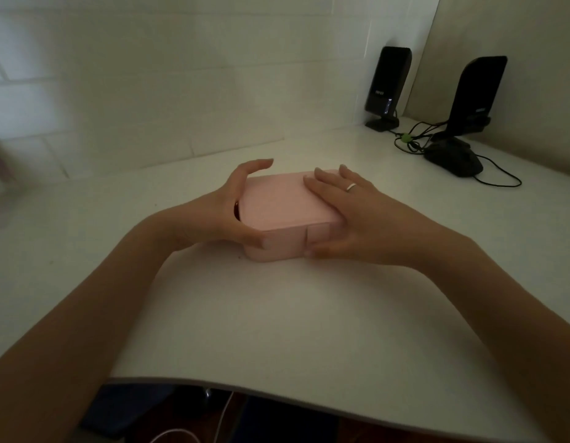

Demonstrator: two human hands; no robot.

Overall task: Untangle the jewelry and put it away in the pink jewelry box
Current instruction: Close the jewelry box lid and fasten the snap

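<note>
A person is sitting at a white desk [277, 314] in dim light, seen from their own head, with both bare forearms reaching forward. A white tiled wall [149, 75] is running along the far side. The left hand [227, 215] is cupping the left end of the pink jewelry box [283, 203], fingers curved open over its far left corner and thumb pressing on the near front face; something small and dark red [236, 208] is showing between the palm and the box, too hidden to identify. The box is sitting closed on the middle of the desk, with a drawer front [322, 233] visible on its near right side. The right hand [347, 219] is lying spread on the right part of the lid, fingers flat, thumb touching the drawer front, and wearing a silver ring [351, 186]. No loose jewelry is showing. At the far right, well apart from the box, two black speakers [387, 84] are standing with tangled cables [414, 139], and a dark computer mouse [453, 158] is resting near them.
</note>
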